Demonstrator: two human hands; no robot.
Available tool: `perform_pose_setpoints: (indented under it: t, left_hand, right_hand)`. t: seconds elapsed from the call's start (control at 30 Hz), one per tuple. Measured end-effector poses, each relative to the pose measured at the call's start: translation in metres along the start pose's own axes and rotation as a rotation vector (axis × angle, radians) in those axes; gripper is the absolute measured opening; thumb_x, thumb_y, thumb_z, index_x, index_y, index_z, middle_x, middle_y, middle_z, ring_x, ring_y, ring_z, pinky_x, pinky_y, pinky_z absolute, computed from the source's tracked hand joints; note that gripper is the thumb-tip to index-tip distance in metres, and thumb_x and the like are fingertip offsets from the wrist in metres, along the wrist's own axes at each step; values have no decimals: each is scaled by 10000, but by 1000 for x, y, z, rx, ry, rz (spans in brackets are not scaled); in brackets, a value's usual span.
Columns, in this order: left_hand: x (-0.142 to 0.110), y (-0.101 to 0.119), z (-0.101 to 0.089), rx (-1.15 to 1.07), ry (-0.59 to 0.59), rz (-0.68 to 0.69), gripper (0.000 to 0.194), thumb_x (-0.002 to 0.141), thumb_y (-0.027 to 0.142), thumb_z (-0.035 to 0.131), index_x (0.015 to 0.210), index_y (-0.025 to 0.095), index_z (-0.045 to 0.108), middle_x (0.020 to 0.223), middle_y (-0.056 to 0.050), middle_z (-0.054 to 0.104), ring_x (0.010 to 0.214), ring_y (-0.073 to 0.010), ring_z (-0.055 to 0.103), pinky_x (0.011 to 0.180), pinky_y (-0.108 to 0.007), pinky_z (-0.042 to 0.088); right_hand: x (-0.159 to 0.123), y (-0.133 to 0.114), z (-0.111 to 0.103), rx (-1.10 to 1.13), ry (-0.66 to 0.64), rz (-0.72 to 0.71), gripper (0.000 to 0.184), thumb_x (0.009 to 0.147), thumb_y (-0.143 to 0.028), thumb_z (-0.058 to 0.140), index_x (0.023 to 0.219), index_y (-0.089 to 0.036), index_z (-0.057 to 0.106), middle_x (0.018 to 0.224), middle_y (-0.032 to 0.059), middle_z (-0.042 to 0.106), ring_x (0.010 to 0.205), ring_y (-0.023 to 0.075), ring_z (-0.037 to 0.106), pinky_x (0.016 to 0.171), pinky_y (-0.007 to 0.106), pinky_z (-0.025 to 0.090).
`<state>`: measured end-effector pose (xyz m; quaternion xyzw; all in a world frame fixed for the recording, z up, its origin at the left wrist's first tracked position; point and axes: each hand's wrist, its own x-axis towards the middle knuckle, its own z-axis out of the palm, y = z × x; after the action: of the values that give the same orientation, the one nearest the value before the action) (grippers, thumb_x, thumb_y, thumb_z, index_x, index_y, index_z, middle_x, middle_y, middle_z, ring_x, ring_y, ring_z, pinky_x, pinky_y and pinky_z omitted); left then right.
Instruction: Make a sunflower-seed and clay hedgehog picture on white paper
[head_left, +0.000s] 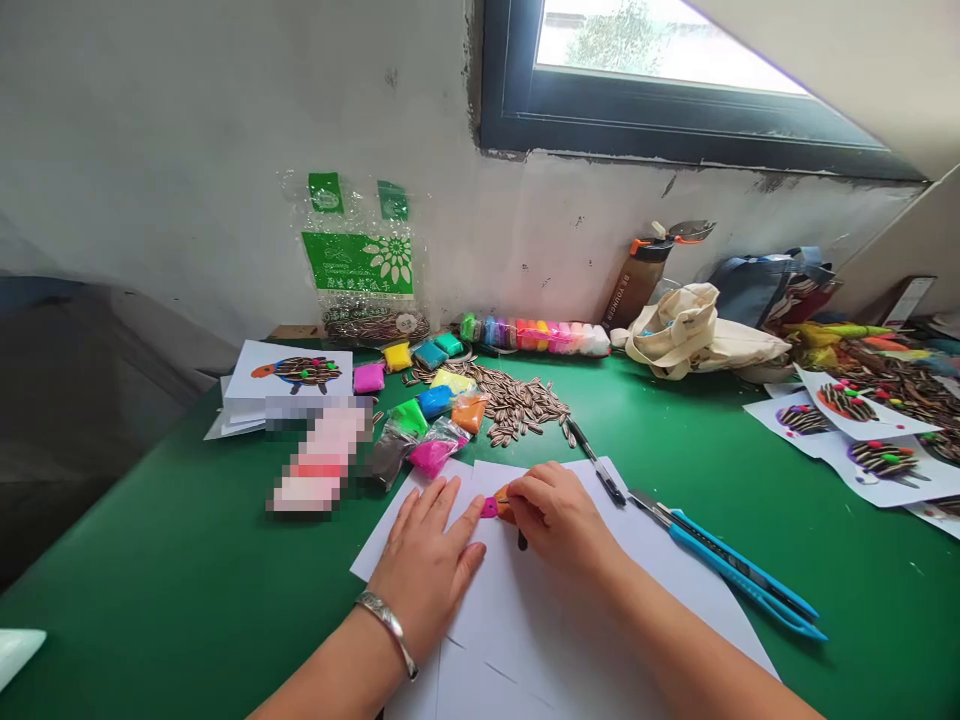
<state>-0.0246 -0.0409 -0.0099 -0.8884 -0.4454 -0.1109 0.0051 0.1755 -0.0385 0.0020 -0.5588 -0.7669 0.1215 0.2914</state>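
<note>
My left hand (431, 555) lies flat on white paper sheets (525, 620), fingers stretched out, a silver bracelet on the wrist. My right hand (559, 515) is curled in a pinch over a small lump of pink and orange clay (493, 505) on the paper. A dark thin tip sticks out below its fingers; what it is I cannot make out. A pile of sunflower seeds (517, 400) lies just beyond the paper. Small bags of coloured clay (431, 420) lie to the left of the seeds.
A black pen (596, 462) and blue scissors (739, 572) lie right of the paper on the green table (187, 590). A seed bag (364, 265) leans on the wall beside a row of clay packs (536, 335), a bottle (637, 280) and a cloth bag (694, 335). Seed pictures (855, 410) lie at right.
</note>
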Motion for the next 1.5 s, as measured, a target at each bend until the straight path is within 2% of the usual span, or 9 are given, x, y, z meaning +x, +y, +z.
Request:
perform_pose_setpoints:
  t: [0.17,0.3,0.5,0.7,0.87,1.1,1.2,1.3,1.5]
  left_hand:
    - [1,2,-2,-18,-15,-10,472,901,340,460,1370,295,415,1386,-120,454,1276,-327,392,997,-552,367]
    - [0,2,-2,-14,-3,-2,450,894,348,479,1342,312,452,1391,-119,445,1280,-341,379,996,-569,355]
    - [-1,3,-4,0,-18,-6,445,883,339,489,1325,285,481,1375,-120,470,1276,-342,386,998,-572,354]
    - [-2,6,-13,-12,-46,-18,431,863,350,511,1277,235,538,1345,-114,508,1263,-343,407,996,-557,374]
    - [-1,6,-14,-44,-12,7,505,876,403,497,1350,237,448,1379,-112,470,1280,-332,384,1004,-542,367]
    - [-1,4,-10,-40,-55,30,466,863,417,522,1305,272,501,1367,-93,488,1269,-338,392,1002,-572,342]
    - [-1,3,-10,-41,-50,36,468,864,412,521,1311,276,493,1369,-90,488,1266,-339,395,999,-571,346]
    - [-1,3,-10,-48,-45,32,471,862,412,522,1312,278,493,1369,-89,488,1267,-341,395,1002,-573,343]
    - [0,4,-8,-22,-64,28,475,864,407,516,1320,275,485,1377,-85,480,1273,-340,389,1001,-571,347]
  right_hand:
    - [-1,-1,0,-10,-6,-28,162,854,-165,524,742,-185,639,712,30,593,711,157,489,682,290,344]
    - [2,8,-8,15,49,-26,177,854,-176,497,765,-192,649,722,37,602,729,167,509,677,287,368]
    - [7,35,-24,95,150,234,160,826,-218,510,786,-210,665,783,23,651,769,172,568,707,287,420]
    - [12,43,-20,102,135,262,196,815,-204,496,805,-213,692,803,24,680,785,178,596,712,293,439]
    - [16,45,-14,62,79,228,218,808,-160,498,804,-216,709,796,24,693,790,177,610,724,292,444]
    - [0,44,-26,109,0,280,262,823,-164,503,1002,-199,691,975,53,704,906,199,628,794,325,480]
    - [-20,44,-35,138,-32,212,231,841,-178,495,952,-209,695,920,50,695,843,189,630,746,309,498]
    - [-41,44,-39,143,-2,157,231,865,-182,477,975,-210,677,922,62,673,839,182,621,739,296,506]
    - [-59,37,-36,-34,-26,-14,286,901,-170,437,1103,-241,627,996,96,612,898,197,570,756,316,496]
